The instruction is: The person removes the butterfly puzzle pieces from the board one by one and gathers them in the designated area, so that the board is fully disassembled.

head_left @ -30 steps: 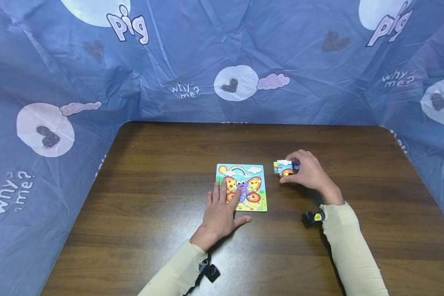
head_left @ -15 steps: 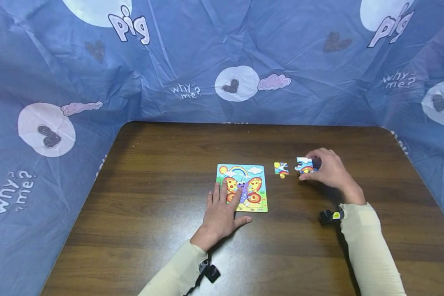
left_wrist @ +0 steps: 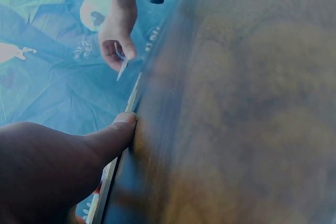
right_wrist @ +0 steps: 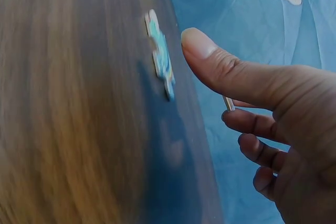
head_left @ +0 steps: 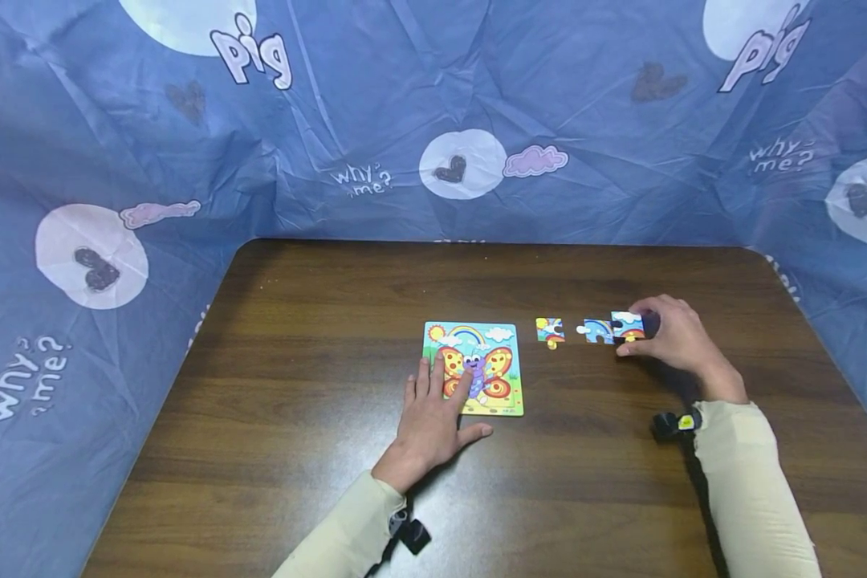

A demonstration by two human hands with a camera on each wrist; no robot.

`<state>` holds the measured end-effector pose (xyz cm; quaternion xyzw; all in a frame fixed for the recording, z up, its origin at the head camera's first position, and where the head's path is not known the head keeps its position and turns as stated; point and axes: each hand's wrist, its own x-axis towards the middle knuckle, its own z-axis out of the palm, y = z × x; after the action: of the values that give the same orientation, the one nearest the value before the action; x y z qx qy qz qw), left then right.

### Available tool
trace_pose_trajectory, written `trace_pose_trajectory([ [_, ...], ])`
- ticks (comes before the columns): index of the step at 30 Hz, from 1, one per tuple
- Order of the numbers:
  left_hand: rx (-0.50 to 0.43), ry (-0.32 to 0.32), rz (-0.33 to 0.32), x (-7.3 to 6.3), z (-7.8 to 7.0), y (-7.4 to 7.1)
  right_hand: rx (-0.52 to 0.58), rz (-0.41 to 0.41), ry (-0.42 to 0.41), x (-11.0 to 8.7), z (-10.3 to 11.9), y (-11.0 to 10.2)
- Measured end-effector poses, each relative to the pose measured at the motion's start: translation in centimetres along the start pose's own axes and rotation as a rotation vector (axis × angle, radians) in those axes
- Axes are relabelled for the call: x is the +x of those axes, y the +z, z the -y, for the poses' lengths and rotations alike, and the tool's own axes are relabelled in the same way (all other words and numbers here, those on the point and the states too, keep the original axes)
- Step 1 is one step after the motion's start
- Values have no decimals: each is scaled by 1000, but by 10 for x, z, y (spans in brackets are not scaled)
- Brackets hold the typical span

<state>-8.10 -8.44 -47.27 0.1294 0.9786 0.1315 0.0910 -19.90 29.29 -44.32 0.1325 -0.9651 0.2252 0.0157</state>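
Note:
A square butterfly puzzle board, with a sun and rainbow at its top, lies on the table. My left hand rests over its lower left part, fingers spread and straight, thumb off to the side. To the right, my right hand pinches a jigsaw piece printed with cloud, sky and an orange-red patch. The right wrist view shows only a thin edge of that jigsaw piece behind the thumb. On the table, a blue rainbow piece lies just left of the pinched one. A sun piece lies nearer the board.
The brown wooden table has rounded far corners. A blue patterned cloth hangs behind it and along both sides. Each wrist carries a small black camera, such as the right wrist camera.
My right hand has moved rightward with its pieces. The sun piece, then the rainbow piece, were left on the table, and one piece stays between the fingers. My left hand has not moved.

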Motion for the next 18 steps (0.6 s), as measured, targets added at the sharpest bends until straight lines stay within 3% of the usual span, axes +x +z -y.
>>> trace_pose_trajectory([
  [10, 0, 3, -8, -1, 0, 1, -12, 89, 79, -2, -25, 0],
  [18, 4, -2, -9, -1, 0, 1, -3, 99, 98, -5, -38, 2],
])
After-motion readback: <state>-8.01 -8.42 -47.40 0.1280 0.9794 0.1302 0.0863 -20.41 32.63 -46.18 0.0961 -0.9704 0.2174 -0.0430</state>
